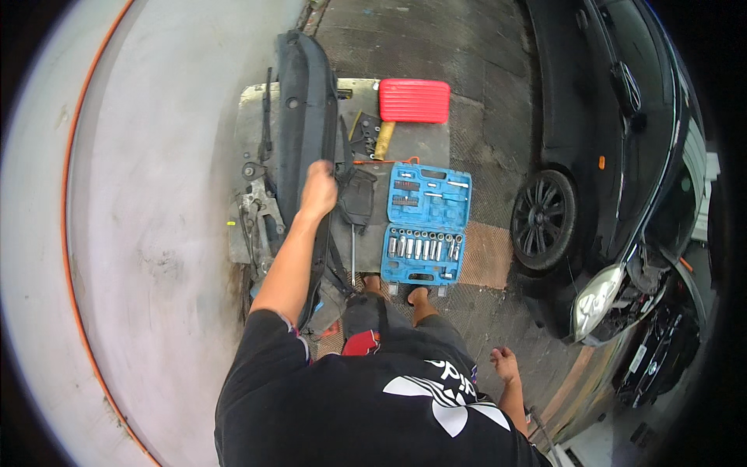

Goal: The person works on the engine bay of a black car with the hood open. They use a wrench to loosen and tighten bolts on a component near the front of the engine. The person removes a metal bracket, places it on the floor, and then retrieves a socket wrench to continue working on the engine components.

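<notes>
My left arm reaches forward over a long black plastic car trim panel. My left hand is closed in a fist at the panel's right edge; a small dark bit shows at its fingers, too small to name. The panel runs lengthwise over a low worktop, its near end beside my legs. Low at my right side hangs my right hand, away from the tools, its fingers loosely bent and apart with nothing visible in them. Right of the panel lies an opened blue socket set case with rows of sockets.
Beyond the case are a red ribbed case, a yellow-handled tool and an orange-handled tool. Metal parts lie left of the panel. A black car stands at right; a pale wall with an orange hose is at left.
</notes>
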A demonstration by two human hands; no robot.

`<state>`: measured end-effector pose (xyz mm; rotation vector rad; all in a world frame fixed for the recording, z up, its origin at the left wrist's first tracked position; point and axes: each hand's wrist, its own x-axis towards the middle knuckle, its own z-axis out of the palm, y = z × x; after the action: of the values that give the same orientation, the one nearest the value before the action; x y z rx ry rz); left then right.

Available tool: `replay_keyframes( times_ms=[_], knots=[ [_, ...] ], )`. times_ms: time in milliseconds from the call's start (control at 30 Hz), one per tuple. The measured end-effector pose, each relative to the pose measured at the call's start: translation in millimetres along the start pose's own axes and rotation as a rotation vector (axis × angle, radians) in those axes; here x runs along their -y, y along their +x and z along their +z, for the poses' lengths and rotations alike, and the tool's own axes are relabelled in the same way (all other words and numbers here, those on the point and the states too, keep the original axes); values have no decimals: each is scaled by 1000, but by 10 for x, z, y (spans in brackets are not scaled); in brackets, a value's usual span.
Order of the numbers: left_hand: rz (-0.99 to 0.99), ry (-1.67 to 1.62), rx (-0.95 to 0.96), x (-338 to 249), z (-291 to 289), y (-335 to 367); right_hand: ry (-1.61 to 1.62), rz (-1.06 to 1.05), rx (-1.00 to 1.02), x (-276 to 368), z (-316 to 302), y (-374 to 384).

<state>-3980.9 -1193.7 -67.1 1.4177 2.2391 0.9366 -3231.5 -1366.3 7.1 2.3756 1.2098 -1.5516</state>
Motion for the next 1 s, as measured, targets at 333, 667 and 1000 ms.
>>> replay_keyframes(
  times_ms=[333, 667, 1000],
  knots=[
    [-52, 401, 331, -220, 1222, 1307, 231, 205, -123, -881, 459, -1350],
    [-168, 609, 1012, -445, 891, -938, 413, 502, -96, -2308, 1265, -1834],
    [-448, 723, 1031, -15, 1348, -2161, 358, 354, -127, -2130, 592, -1513]
  ],
)
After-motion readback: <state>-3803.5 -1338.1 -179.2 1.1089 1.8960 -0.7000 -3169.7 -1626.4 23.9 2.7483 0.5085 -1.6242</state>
